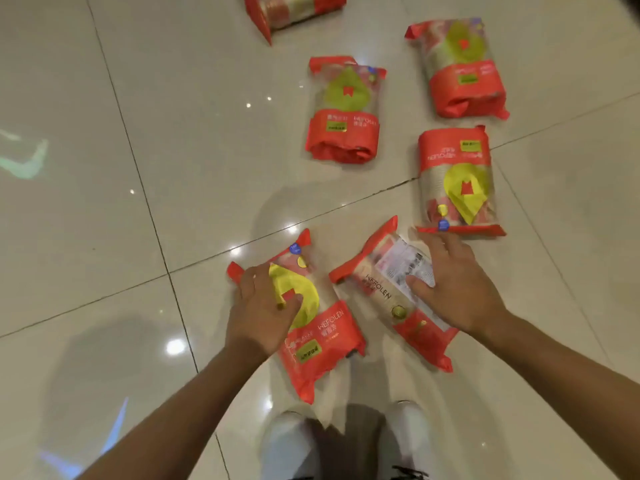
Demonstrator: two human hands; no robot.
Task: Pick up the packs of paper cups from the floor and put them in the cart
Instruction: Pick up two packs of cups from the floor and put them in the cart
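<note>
pickup step underway: left hand (265, 308) laid on near-left pack (311, 327), right hand (453, 289) on near-right pack (391, 292), fingers spread, not yet closed. both packs on floor (121, 237); grip & lift needed next; cart not seen.

We are seeing red packs of paper cups (341, 110) showing yellow-green teardrop marks with small red emblems, lying over glossy cream floor tiles (104, 168) crossed by dark grout lines; white shoes (287, 441) are showing below.
</note>
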